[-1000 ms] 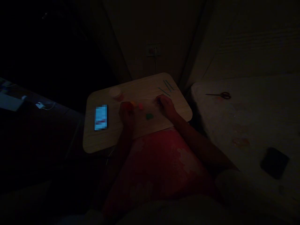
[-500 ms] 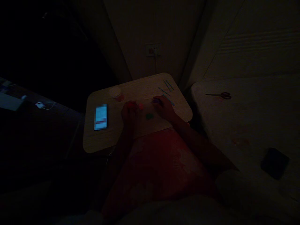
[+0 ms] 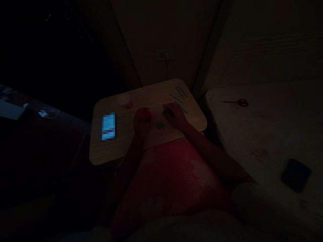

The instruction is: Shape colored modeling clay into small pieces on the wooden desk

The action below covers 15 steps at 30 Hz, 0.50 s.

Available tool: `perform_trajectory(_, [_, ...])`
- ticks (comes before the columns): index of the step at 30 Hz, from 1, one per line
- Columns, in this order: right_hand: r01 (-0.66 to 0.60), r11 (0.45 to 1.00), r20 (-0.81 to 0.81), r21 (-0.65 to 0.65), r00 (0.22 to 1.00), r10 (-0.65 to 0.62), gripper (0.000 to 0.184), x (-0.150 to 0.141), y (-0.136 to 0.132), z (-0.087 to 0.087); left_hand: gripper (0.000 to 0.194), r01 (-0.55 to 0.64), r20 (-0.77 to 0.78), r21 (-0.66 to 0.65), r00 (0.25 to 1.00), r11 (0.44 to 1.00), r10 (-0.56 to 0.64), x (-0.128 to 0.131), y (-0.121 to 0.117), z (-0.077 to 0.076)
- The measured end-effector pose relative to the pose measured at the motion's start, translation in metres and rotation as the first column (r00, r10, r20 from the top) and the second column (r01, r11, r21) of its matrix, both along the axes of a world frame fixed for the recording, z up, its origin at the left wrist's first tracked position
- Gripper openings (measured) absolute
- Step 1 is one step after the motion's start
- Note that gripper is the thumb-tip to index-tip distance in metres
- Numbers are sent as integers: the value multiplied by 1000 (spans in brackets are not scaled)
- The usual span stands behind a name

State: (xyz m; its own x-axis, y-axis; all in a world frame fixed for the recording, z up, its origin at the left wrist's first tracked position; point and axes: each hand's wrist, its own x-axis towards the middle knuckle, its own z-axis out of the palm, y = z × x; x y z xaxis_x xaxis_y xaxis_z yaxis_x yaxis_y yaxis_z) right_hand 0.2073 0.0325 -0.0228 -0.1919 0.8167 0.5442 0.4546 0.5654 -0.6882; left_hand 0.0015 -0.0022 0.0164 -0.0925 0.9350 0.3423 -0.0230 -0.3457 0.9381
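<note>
The scene is very dark. My left hand (image 3: 141, 121) is curled low over the small wooden table (image 3: 126, 144), its fingers closed around something reddish that I cannot make out. Right at its fingertips is a small pink piece (image 3: 151, 114), partly covered. Opposite it, my right hand (image 3: 177, 117) is closed on a small dark blue lump (image 3: 166, 111) between thumb and fingers. Between the hands, nearer to me, lies a small green piece (image 3: 160, 125). Thin bluish sticks (image 3: 180, 92) lie beyond my right hand, and a wider pale blue strip (image 3: 183, 107) shows beside it.
A lit phone (image 3: 108, 126) lies at the table's left. Behind my left hand stands a pale-lidded tub (image 3: 124, 101). Scissors (image 3: 238, 102) and a dark square object (image 3: 296, 175) rest on the light surface to the right. A wall socket (image 3: 165, 54) holds a plug.
My left hand has moved right, over the orange piece and up to the pink one. My right hand has shifted slightly left, and the pale blue strip has come into view beside it.
</note>
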Motion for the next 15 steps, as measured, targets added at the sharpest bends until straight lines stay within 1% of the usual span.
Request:
perform_trajectory(3, [-24,1000,19,-20,1000,25,39,0,1,0,46,25,14,-8,1000,1000,-25,-1,3,-3])
perform_trajectory(7, [-34,999,16,-29,999,34,36,0,0,1,38,13,-66,-1,998,1000,-13,-3,7,-7])
perform_trajectory(9, [-27,999,11,-28,1000,27,34,1,-1,1,37,5,-77,19,997,1000,-3,-5,9,-7])
perform_trajectory(12, [-17,999,5,-34,1000,17,30,0,-1,2,40,-15,-75,18,997,1000,16,-5,8,-7])
perform_trajectory(15, [-23,999,2,-40,1000,23,27,0,-1,2,37,-18,-106,-17,994,1000,16,-5,5,-4])
